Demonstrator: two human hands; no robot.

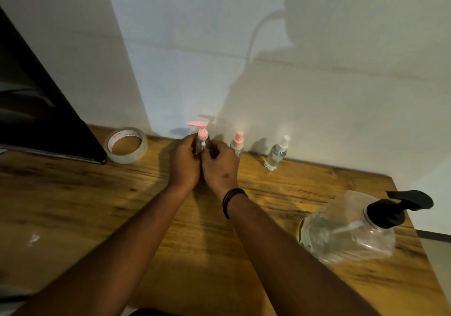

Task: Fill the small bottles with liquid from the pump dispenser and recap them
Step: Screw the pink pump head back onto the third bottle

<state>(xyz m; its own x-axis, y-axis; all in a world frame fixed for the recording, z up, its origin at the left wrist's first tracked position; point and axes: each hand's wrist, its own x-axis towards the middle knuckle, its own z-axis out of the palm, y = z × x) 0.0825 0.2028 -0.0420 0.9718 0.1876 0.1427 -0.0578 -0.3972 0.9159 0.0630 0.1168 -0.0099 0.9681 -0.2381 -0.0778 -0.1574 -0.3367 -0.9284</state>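
Both hands, left hand [183, 162] and right hand [219, 167], fingers wrapped round small clear pink-pump bottle [202, 140] at 12 o'clock on wooden tabletop [122, 206]. Risk I see: torque tips it into pink-capped spray bottle [237, 145] just at 3 o'clock. Large clear black-pump dispenser [353, 228] sits well apart, 4 o'clock.

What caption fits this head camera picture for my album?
Both hands, left hand and right hand, hold a small pink-pump bottle on the wooden table.

1. Bottle [202, 142] between the hands: clear, pink pump.
2. Second bottle [237, 145] just right of the hands: clear, pink cap.
3. Third bottle [275, 154] further right: clear, white cap.
4. Dispenser [349, 230] near the right forearm: clear, black pump.
5. Tape [125, 145] left of the hands: clear roll, white core with red print.
6. Table [97, 206]: brown wood grain.
7. Band [231, 199] on the right wrist: black.
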